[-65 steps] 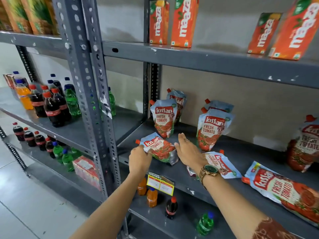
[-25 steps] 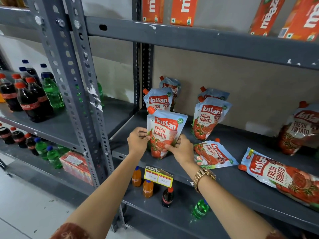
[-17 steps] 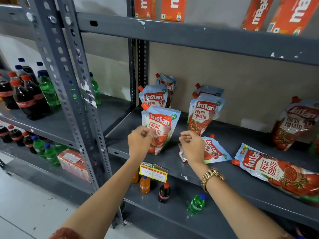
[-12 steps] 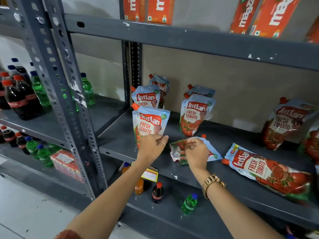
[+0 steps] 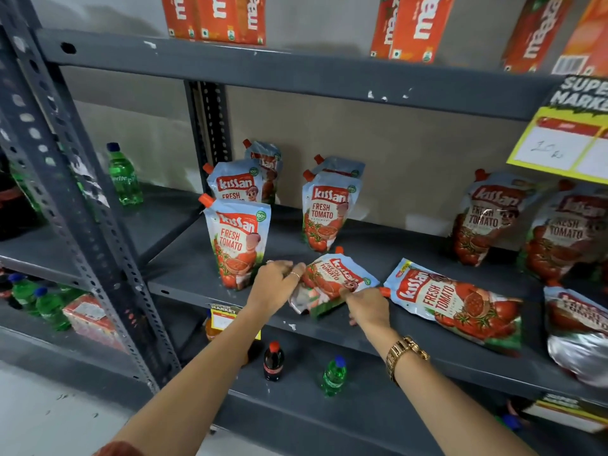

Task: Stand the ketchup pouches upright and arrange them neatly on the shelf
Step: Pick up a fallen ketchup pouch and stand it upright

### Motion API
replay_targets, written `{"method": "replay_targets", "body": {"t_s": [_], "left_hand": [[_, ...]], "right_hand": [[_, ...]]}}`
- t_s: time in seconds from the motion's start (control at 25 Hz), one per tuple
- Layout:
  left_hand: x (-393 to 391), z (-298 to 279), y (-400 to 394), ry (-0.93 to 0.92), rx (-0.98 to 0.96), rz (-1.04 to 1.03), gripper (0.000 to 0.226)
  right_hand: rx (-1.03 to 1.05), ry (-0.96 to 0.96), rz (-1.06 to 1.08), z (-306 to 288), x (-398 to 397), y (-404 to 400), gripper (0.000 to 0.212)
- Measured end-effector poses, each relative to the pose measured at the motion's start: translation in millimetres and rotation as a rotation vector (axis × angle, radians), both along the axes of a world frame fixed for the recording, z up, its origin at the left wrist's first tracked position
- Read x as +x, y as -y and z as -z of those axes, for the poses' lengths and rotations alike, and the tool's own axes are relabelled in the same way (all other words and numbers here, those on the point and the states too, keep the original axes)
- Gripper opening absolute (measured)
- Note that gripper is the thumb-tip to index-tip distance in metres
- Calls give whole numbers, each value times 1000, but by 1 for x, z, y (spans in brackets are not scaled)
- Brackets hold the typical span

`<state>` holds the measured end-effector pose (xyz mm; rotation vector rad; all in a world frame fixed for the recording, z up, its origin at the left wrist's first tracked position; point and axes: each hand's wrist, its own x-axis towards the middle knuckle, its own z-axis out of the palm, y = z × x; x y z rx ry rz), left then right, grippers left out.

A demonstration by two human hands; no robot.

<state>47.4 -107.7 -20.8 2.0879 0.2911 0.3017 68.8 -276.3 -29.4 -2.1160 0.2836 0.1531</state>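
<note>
A small ketchup pouch (image 5: 332,279) lies tilted near the front of the grey shelf (image 5: 378,255). My left hand (image 5: 274,284) grips its left end and my right hand (image 5: 367,307) grips its lower right edge. Left of them a pouch (image 5: 237,240) stands upright at the front, with another upright pouch (image 5: 235,182) and a third behind it. Two more upright pouches (image 5: 324,215) stand in the middle row. A large pouch (image 5: 454,302) lies flat to the right of my hands.
Larger pouches (image 5: 487,222) lean against the back wall at right; another lies flat at the far right (image 5: 575,337). Juice cartons (image 5: 411,24) fill the shelf above. A yellow price tag (image 5: 566,146) hangs at right. Soda bottles (image 5: 273,360) stand on the lower shelf.
The first pouch was lifted, stood upright at the front left and released. Both hands then moved right and took hold of the small flat pouch, raising its end.
</note>
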Motion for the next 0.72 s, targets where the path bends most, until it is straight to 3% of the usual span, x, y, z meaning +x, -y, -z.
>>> {"method": "replay_targets", "body": {"t_s": [0.2, 0.32, 0.4, 0.48, 0.6, 0.72], "left_hand": [[-7, 3, 17, -262, -293, -16, 35], [-10, -1, 23, -373, -546, -65, 70], [-9, -6, 23, -399, -554, -47, 52], [-10, -14, 23, -367, -563, -52, 43], [-8, -24, 22, -236, -607, -44, 55], [-5, -27, 24, -113, -523, -56, 54]], "right_hand": [[308, -124, 84, 4, -3, 4, 15], [459, -169, 83, 2, -6, 5, 11], [445, -118, 49, -1, -8, 6, 8], [389, -7, -5, -7, -10, 6, 9], [333, 178, -64, -23, -8, 4, 21], [255, 321, -159, -27, -4, 2, 35]]}}
